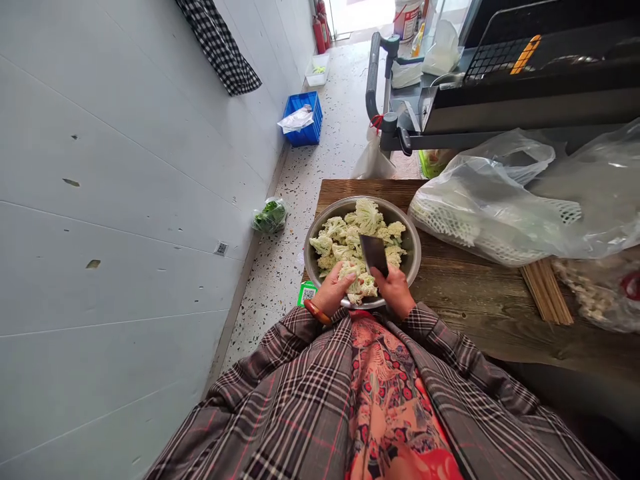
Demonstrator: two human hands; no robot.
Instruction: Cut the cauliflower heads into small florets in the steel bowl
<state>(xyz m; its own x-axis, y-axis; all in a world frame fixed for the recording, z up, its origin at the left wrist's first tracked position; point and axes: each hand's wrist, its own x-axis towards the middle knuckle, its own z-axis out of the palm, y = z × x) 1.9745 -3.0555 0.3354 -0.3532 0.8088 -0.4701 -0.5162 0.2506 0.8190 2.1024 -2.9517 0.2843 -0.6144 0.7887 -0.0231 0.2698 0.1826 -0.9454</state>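
A round metal bowl (pixel 415 248) full of pale cauliflower florets (pixel 367 217) stands at the left end of the wooden table. Over its near rim, my left hand (pixel 334 291) is closed on a piece of cauliflower (pixel 349 271). Beside it, my right hand (pixel 395 291) grips a cleaver (pixel 374 253) with a dark, wide blade. The blade points away from me and tilts left above the florets. My right fingers hide the cleaver's handle.
Clear plastic bags (pixel 495 200) with white foam netting lie right of the bowl on the wooden table (pixel 450 293), near a bundle of wooden sticks (pixel 547 293). Bagged greens (pixel 270 217) and a blue crate (pixel 303 137) sit on the floor along the wall. A metal cart (pixel 435 141) stands beyond.
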